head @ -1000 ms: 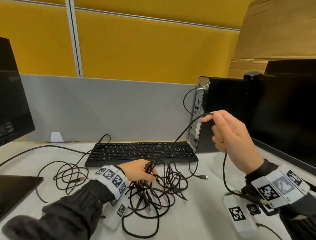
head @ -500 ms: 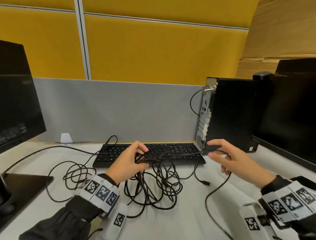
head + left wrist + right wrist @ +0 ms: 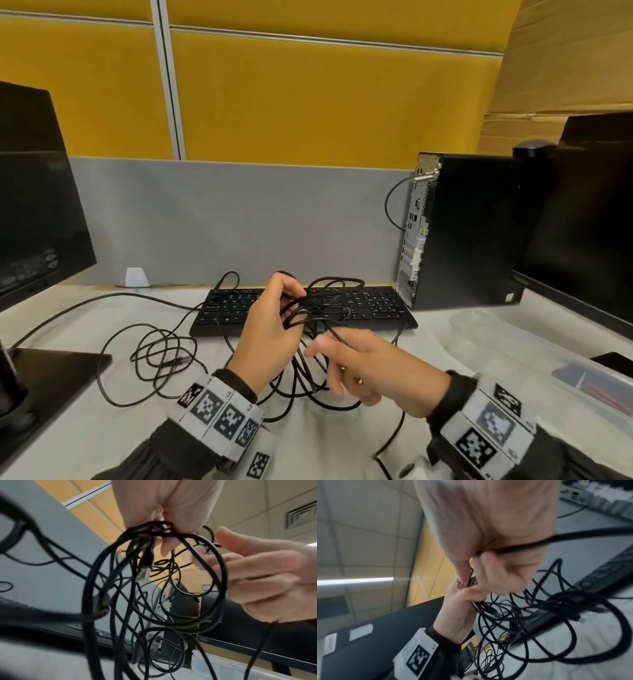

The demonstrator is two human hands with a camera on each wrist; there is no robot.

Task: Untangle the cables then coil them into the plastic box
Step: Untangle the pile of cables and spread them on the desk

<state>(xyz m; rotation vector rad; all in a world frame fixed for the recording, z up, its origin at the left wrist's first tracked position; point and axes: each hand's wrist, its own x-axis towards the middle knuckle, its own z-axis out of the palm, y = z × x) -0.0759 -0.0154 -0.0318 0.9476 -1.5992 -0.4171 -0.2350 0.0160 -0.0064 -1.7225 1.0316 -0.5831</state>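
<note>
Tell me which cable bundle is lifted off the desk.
The tangled bundle gripped in the left hand, above the keyboard. The smaller loose coil further left lies flat on the desk, untouched.

Keyboard (image 3: pixel 305 310) sits at the back of the desk (image 3: pixel 102 329) against the partition (image 3: pixel 239 219), PC tower (image 3: pixel 469 233) just right of it. Monitors flank both sides: left monitor (image 3: pixel 34 205), right monitor (image 3: pixel 589 219). Cable tangle (image 3: pixel 308 363) hangs in front of the keyboard, between left hand (image 3: pixel 270 329) and right hand (image 3: pixel 370 370). Separate loose cable (image 3: pixel 157 359) lies left of the tangle. Plastic box (image 3: pixel 596 387) at right edge, before the right monitor.
</note>
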